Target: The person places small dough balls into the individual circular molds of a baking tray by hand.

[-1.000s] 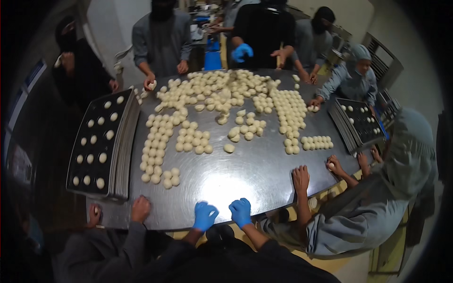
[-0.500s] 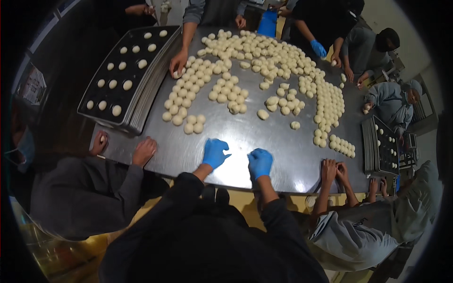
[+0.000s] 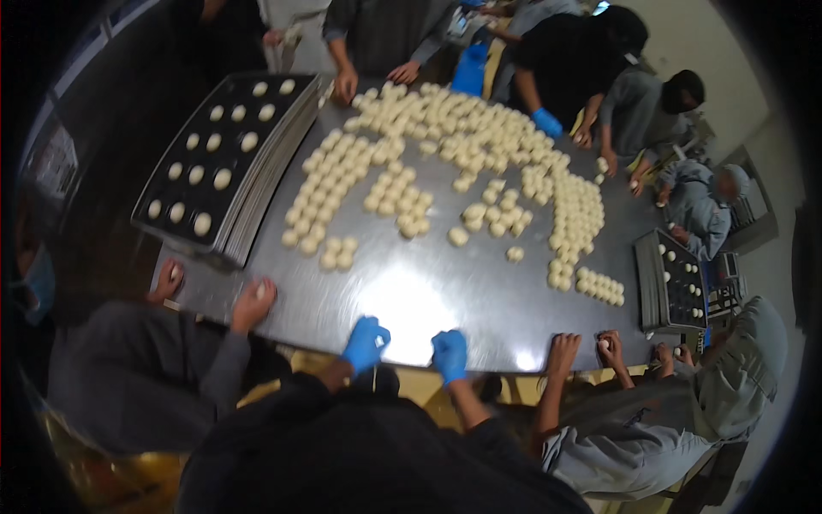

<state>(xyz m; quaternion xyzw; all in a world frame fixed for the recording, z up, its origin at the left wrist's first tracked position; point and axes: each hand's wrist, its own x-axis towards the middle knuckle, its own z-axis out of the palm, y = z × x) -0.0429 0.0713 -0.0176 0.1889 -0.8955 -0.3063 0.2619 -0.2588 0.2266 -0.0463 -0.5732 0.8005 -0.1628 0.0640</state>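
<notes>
- my left hand and right hand curl at the near edge of the table; i can't tell whether either grips anything.
- round dough lies toward the table's far side; my left hand is nearer its closest clump.
- my palms are hidden; glare whitens the table's near middle.

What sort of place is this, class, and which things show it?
Probably a bakery or similar dough kitchen: many pale balls, seemingly dough, lie on a big metal table, and a stack of trays on the left has more, spaced in rows on top.
</notes>
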